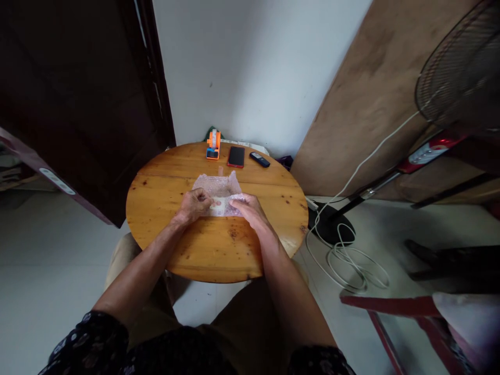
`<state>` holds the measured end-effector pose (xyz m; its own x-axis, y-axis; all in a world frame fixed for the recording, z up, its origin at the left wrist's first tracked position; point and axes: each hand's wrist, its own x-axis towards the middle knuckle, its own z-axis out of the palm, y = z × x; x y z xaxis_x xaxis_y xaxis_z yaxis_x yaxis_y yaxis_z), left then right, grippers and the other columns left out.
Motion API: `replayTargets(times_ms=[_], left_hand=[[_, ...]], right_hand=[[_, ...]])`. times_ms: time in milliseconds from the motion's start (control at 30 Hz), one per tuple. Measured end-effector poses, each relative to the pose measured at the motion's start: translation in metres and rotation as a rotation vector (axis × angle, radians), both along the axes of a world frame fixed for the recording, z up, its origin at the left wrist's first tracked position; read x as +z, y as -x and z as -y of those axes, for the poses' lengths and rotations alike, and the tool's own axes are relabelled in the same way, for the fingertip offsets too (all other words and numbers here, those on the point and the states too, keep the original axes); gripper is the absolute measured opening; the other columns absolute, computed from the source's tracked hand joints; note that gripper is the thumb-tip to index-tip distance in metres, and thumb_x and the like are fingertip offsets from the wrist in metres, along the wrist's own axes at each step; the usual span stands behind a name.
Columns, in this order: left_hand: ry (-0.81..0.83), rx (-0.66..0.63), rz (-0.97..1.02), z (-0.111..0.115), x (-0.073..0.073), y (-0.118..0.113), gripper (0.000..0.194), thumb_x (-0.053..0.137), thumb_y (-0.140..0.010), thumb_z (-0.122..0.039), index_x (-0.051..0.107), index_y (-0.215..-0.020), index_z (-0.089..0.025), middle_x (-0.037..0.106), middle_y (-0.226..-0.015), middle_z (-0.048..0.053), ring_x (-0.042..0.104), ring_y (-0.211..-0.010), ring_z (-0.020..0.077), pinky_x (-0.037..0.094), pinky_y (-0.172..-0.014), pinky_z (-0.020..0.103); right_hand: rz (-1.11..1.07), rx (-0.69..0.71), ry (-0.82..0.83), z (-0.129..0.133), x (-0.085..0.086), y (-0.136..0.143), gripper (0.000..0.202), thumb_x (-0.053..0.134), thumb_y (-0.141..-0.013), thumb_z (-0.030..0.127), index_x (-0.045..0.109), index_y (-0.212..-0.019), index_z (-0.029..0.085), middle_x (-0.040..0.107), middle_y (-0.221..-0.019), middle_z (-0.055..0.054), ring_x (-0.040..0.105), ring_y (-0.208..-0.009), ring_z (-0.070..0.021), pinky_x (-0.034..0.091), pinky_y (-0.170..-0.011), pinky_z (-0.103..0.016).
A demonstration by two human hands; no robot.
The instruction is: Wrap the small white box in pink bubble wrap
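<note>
A sheet of clear bubble wrap (215,182) lies on the round wooden table (156,208) in front of me, its upper edge uneven. On its near part is a small white item (217,205) with orange-red marks, partly covered by wrap and fingers; its kind is unclear. My left hand (193,204) is closed at the left side of the wrap, fingers curled in a pinch. At the right side, my right hand (250,207) grips the wrap with its thumb on top. A short piece of tape (221,171) shows at the wrap's far edge.
An orange and blue tape dispenser (213,146), a red-edged smartphone (236,157) and a dark keypad phone (260,159) lie at the table's far side. Right of the table stand a fan (433,151) and its coiled white cord (351,265). A red chair (390,306) is at lower right.
</note>
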<state>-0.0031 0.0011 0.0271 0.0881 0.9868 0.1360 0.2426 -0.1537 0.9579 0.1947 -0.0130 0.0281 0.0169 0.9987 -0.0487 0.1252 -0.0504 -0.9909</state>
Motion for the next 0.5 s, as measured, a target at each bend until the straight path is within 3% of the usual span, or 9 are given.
replayTargets(times_ms=[167, 333, 500], left_hand=[[-0.022, 0.005, 0.002, -0.003, 0.001, -0.001, 0.012, 0.067, -0.067, -0.024, 0.058, -0.070, -0.017, 0.056, -0.068, -0.003, 0.050, -0.062, 0.0099, 0.038, -0.055, 0.020], [-0.016, -0.038, 0.035, -0.003, -0.001, -0.004, 0.027, 0.064, -0.068, -0.016, 0.064, -0.095, -0.019, 0.057, -0.078, -0.003, 0.052, -0.063, 0.0092, 0.039, -0.056, 0.019], [-0.139, -0.123, 0.022, -0.003, -0.005, -0.005, 0.025, 0.059, -0.072, -0.012, 0.068, -0.094, -0.020, 0.060, -0.085, 0.000, 0.056, -0.070, 0.0105, 0.045, -0.064, 0.021]], right_hand=[[0.216, -0.038, -0.066, -0.003, -0.004, -0.001, 0.019, 0.063, -0.068, 0.038, 0.065, -0.071, 0.019, 0.061, -0.062, 0.002, 0.055, -0.059, -0.0142, 0.040, -0.055, -0.024], [0.531, -0.120, -0.143, 0.000, 0.002, 0.000, 0.018, 0.061, -0.074, 0.036, 0.061, -0.066, 0.020, 0.060, -0.061, 0.002, 0.053, -0.060, -0.0140, 0.036, -0.056, -0.024], [0.708, -0.143, -0.123, 0.004, 0.007, 0.004, 0.018, 0.061, -0.079, 0.037, 0.064, -0.071, 0.022, 0.068, -0.070, 0.000, 0.059, -0.067, -0.0160, 0.037, -0.060, -0.025]])
